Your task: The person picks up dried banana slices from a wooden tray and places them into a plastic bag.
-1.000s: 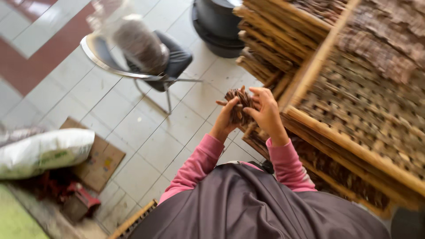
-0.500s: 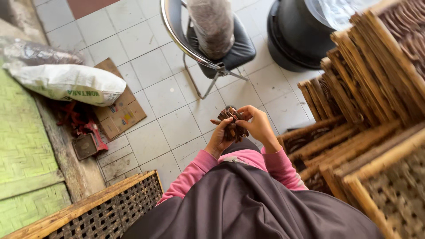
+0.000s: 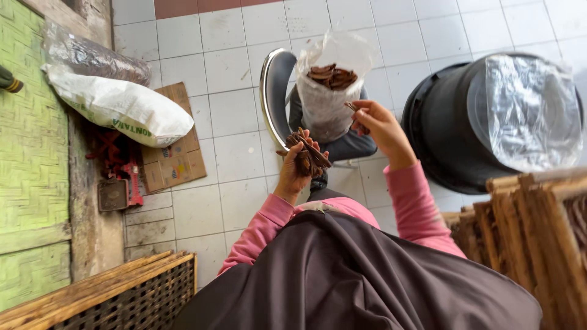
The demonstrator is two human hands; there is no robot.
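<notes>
My left hand (image 3: 296,168) grips a bundle of brown dried sticks (image 3: 309,156) in front of my chest. My right hand (image 3: 379,125) is raised further out and pinches a single brown stick (image 3: 351,106) between its fingertips, right beside a clear plastic bag (image 3: 330,91). That bag stands open on a padded chair (image 3: 278,98) and holds more brown pieces (image 3: 332,76). Pink sleeves and a dark grey cloth cover my arms and body.
A black bucket (image 3: 446,128) lined with clear plastic stands right of the chair. Woven bamboo trays (image 3: 532,226) are stacked at the right, another (image 3: 116,299) at the lower left. A filled white sack (image 3: 119,110), cardboard (image 3: 174,146) and a green mat (image 3: 30,159) lie left.
My hands have come apart: the right one moved out to the bag with one stick while the left kept the bundle. The view swung toward the chair and bucket.
</notes>
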